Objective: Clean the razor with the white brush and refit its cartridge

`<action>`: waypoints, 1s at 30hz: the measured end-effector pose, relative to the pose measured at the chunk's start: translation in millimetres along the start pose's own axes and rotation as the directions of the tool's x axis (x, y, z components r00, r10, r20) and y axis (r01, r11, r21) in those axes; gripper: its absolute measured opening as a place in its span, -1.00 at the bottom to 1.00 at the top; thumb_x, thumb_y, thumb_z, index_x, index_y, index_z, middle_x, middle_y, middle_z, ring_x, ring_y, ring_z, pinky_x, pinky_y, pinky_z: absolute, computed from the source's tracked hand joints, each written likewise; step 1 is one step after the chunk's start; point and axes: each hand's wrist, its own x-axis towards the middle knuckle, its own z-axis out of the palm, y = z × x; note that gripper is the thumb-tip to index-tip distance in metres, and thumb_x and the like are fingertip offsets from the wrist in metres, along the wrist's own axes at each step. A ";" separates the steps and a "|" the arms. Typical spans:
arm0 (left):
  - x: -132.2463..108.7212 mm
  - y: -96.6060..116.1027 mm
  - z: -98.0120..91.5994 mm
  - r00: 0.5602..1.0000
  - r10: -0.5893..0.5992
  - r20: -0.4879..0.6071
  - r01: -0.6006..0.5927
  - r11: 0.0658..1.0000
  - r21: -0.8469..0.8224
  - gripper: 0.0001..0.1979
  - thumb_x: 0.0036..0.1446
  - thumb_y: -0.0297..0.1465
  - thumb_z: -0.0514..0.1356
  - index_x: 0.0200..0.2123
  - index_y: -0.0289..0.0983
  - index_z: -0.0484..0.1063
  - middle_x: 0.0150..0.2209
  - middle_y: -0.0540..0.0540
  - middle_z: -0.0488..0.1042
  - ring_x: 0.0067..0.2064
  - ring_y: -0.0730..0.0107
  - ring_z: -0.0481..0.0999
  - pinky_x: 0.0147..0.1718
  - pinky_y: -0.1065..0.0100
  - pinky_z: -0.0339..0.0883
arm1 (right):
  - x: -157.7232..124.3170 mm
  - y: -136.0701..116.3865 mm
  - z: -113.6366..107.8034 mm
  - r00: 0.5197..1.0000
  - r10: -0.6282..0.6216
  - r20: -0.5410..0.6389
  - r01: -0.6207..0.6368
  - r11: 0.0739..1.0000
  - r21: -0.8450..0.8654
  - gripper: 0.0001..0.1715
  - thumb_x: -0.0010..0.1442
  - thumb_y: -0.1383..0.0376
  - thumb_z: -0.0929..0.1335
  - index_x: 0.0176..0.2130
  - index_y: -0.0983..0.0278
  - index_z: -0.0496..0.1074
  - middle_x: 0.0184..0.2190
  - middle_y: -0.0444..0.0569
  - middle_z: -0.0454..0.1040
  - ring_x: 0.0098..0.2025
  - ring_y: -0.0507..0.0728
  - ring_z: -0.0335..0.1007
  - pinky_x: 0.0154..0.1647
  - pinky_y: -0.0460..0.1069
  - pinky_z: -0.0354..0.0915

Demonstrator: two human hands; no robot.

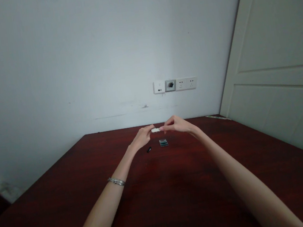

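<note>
Between my two hands is a small flat white piece (155, 130), raised above the far part of the table; its exact kind is too small to make out. My left hand (142, 136) grips its left end with closed fingers. From the other side, my right hand (176, 124) pinches its right end between thumb and fingers. Just below them on the table lies a small dark rectangular item (163, 143) with a greenish, partly shiny face. A short black stick-like piece (149, 149) rests at an angle to its left.
The dark red table (178, 198) reaches back to a pale wall. Wall sockets (185, 84) are mounted above its far edge, next to a grey-framed outlet (170, 85) with something black in it. A light panelled door (279, 75) stands along the right, with a thin strip (217, 117) near it.
</note>
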 end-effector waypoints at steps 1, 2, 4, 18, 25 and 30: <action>0.1 0.7 0.3 1.000 0.008 0.002 -0.008 1.000 -0.009 -0.80 0.10 -0.56 -0.01 -0.32 -0.31 0.40 -0.39 -0.04 0.45 -0.36 0.44 0.40 -0.32 0.48 0.19 | 0.7 -0.6 1.2 1.000 -0.002 0.003 0.002 1.000 0.001 -0.48 -0.02 -0.05 0.33 -0.55 0.36 0.51 -0.75 -0.20 0.12 -0.63 -0.07 -0.08 -0.59 -0.08 -0.15; 0.1 0.4 0.6 1.000 0.010 0.001 -0.010 1.000 -0.014 -0.80 0.11 -0.55 0.00 -0.32 -0.31 0.40 -0.38 -0.04 0.46 -0.35 0.44 0.40 -0.31 0.48 0.19 | 1.4 0.7 1.0 1.000 -0.002 0.004 0.002 1.000 -0.002 -0.47 -0.03 -0.07 0.33 -0.55 0.36 0.51 -0.75 -0.20 0.12 -0.63 -0.07 -0.09 -0.59 -0.08 -0.15; 0.0 -3.1 0.8 1.000 -0.003 -0.004 0.003 1.000 -0.014 -0.81 0.12 -0.53 0.00 -0.29 -0.31 0.40 -0.36 -0.05 0.47 -0.32 0.42 0.42 -0.28 0.46 0.21 | 2.1 8.9 -3.9 1.000 0.013 -0.009 -0.013 1.000 -0.024 -0.44 -0.05 -0.09 0.33 -0.55 0.36 0.51 -0.75 -0.20 0.12 -0.62 -0.07 -0.10 -0.58 -0.08 -0.16; -1.0 -3.7 11.6 0.856 -0.214 0.471 0.477 0.681 -0.555 -0.76 0.04 -0.47 0.14 -0.26 -0.29 0.10 -0.39 -0.19 0.51 -0.43 0.31 0.56 -0.50 0.43 0.34 | 4.2 15.0 4.6 0.970 -0.020 -0.242 -0.037 0.972 -0.231 -0.31 -0.02 -0.22 0.25 -0.64 0.34 0.39 -0.71 -0.17 0.12 -0.59 -0.05 -0.04 -0.56 -0.09 -0.13; -1.3 -4.8 5.2 0.897 -0.137 0.421 0.419 0.570 -0.707 -0.70 0.04 -0.38 0.20 -0.28 -0.27 0.08 -0.33 -0.25 0.53 -0.36 0.23 0.57 -0.42 0.31 0.40 | 12.1 27.0 -7.1 0.926 -0.002 -0.377 -0.117 0.949 -0.293 -0.28 0.01 -0.23 0.22 -0.59 0.34 0.46 -0.72 -0.13 0.18 -0.59 -0.03 0.00 -0.56 -0.09 -0.10; -1.5 -8.7 7.5 0.889 -0.163 0.428 0.438 0.578 -0.689 -0.69 0.03 -0.37 0.21 -0.27 -0.28 0.08 -0.37 -0.24 0.53 -0.39 0.22 0.57 -0.47 0.34 0.40 | 13.6 20.9 -3.9 0.935 -0.015 -0.354 -0.091 0.956 -0.280 -0.26 0.01 -0.24 0.21 -0.58 0.35 0.48 -0.72 -0.11 0.23 -0.59 -0.02 0.04 -0.56 -0.08 -0.10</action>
